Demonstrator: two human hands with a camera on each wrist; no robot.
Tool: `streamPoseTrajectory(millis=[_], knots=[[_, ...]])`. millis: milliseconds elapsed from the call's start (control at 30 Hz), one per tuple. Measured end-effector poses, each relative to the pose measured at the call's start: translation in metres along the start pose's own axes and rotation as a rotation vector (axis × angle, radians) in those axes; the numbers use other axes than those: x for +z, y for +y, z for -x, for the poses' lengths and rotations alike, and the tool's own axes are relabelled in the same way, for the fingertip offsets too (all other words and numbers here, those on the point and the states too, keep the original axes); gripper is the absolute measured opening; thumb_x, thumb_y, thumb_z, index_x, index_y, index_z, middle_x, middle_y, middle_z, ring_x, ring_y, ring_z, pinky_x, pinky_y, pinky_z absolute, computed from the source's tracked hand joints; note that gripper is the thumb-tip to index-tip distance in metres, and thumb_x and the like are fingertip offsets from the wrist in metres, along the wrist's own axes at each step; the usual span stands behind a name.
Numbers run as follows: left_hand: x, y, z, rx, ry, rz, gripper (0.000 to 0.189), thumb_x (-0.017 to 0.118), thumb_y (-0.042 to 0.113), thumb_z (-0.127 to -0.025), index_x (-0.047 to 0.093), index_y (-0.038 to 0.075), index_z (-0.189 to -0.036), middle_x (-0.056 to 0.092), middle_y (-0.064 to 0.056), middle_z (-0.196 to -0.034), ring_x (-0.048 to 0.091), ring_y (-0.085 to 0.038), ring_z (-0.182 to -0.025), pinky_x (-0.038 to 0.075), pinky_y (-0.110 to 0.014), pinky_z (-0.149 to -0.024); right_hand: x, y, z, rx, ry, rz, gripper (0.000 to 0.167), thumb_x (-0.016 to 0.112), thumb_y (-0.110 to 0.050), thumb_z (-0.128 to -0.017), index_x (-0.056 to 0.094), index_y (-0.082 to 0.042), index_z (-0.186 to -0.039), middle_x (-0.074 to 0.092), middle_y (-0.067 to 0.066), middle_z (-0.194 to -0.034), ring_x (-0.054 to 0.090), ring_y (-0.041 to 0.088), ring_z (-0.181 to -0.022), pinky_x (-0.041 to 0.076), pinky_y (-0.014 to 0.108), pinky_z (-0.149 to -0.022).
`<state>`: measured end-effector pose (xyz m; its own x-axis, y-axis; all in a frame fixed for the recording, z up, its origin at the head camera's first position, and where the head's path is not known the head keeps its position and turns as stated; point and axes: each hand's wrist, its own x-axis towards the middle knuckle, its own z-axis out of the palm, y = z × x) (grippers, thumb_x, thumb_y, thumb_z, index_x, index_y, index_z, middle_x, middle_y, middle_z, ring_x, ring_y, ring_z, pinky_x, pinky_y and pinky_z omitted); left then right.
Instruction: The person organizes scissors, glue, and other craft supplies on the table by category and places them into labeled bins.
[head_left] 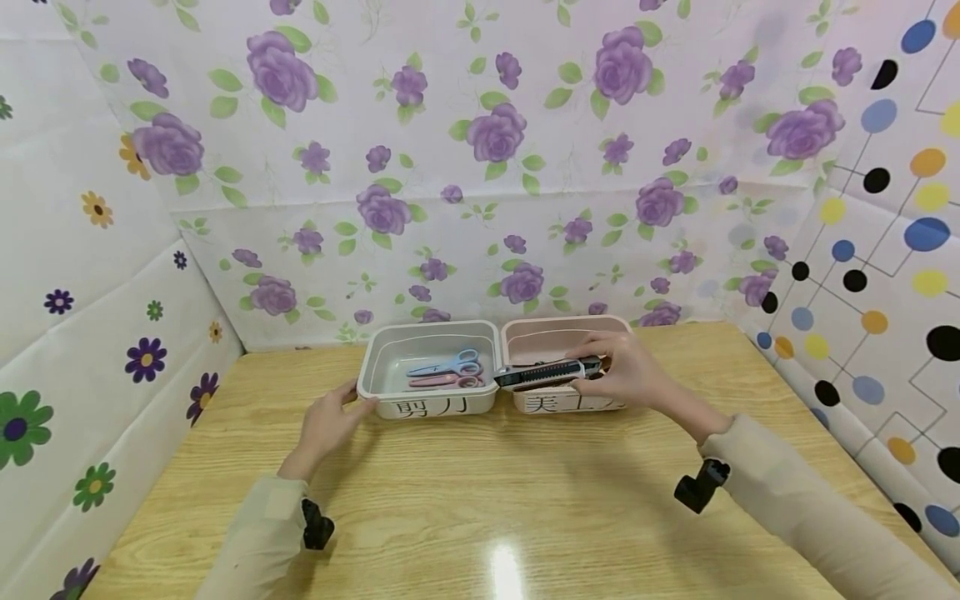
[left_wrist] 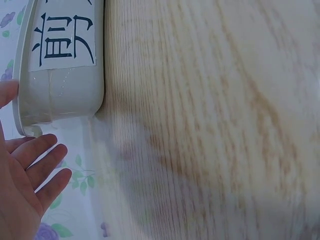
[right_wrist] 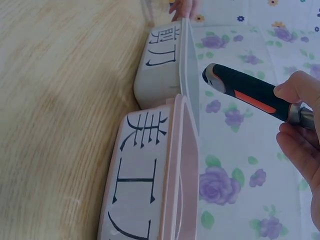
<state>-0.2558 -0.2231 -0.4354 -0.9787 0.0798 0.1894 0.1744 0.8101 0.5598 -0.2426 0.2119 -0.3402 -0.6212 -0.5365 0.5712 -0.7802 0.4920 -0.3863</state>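
My right hand [head_left: 633,372] pinches a utility knife [head_left: 547,374] between thumb and fingers, holding it over the front of the pink bin [head_left: 566,327]. In the right wrist view the utility knife [right_wrist: 255,92] shows a black grip with an orange stripe; a metal part lies by the fingers. At the front left corner of the pale grey bin [head_left: 382,358], my left hand [head_left: 330,427] rests its thumb at the rim, its other fingers extended loosely beside the wall. Inside that bin lie blue scissors [head_left: 453,367] and pink scissors [head_left: 450,380]. The knife and hand partly hide the pink bin's contents.
Both bins stand side by side on a wooden table [head_left: 465,492], close to the flowered back cloth [head_left: 450,242]. Each has a front label with large black characters. Patterned cloths also hang at the left and right sides.
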Motion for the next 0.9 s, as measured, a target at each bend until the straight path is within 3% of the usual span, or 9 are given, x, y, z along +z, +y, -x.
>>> streamPoseTrajectory(millis=[133,300,667,900], knots=[[0.0,0.0,0.0,-0.002,-0.001,0.009,0.065,0.051,0.046,-0.089,0.042,0.0,-0.134,0.056,-0.02,-0.12,0.048,-0.041,-0.114,0.036,-0.059,-0.09,-0.004,0.007,0.001,0.036,0.013,0.037,0.024,0.074,-0.009,-0.068,0.072,-0.008,-0.092,0.063,-0.001,-0.084,0.039,0.001,-0.056,0.039,0.021,-0.047],[0.0,0.0,0.0,-0.001,0.001,0.005,0.065,0.051,0.045,-0.089,0.041,-0.001,-0.134,0.056,-0.021,-0.12,0.048,-0.042,-0.114,0.037,-0.059,-0.09,-0.007,0.016,0.001,0.07,-0.002,0.079,0.025,0.074,-0.011,-0.069,0.071,-0.009,-0.094,0.062,0.001,-0.087,0.035,0.0,-0.047,0.04,0.022,-0.046],[-0.001,0.001,0.001,0.001,0.003,-0.004,0.067,0.051,0.047,-0.089,0.041,-0.001,-0.134,0.056,-0.022,-0.119,0.048,-0.042,-0.113,0.037,-0.059,-0.09,-0.007,0.032,0.004,0.169,-0.022,0.089,0.024,0.073,-0.012,-0.071,0.071,-0.007,-0.094,0.065,0.005,-0.091,0.047,0.002,-0.047,0.048,0.023,-0.052],[-0.001,0.001,0.001,0.0,0.001,-0.005,0.067,0.05,0.048,-0.089,0.042,-0.001,-0.133,0.056,-0.022,-0.119,0.048,-0.042,-0.114,0.036,-0.059,-0.091,-0.001,0.043,0.004,0.189,-0.036,0.112,0.024,0.072,-0.013,-0.071,0.071,-0.008,-0.094,0.062,0.001,-0.083,0.036,0.003,-0.041,0.039,0.023,-0.044]])
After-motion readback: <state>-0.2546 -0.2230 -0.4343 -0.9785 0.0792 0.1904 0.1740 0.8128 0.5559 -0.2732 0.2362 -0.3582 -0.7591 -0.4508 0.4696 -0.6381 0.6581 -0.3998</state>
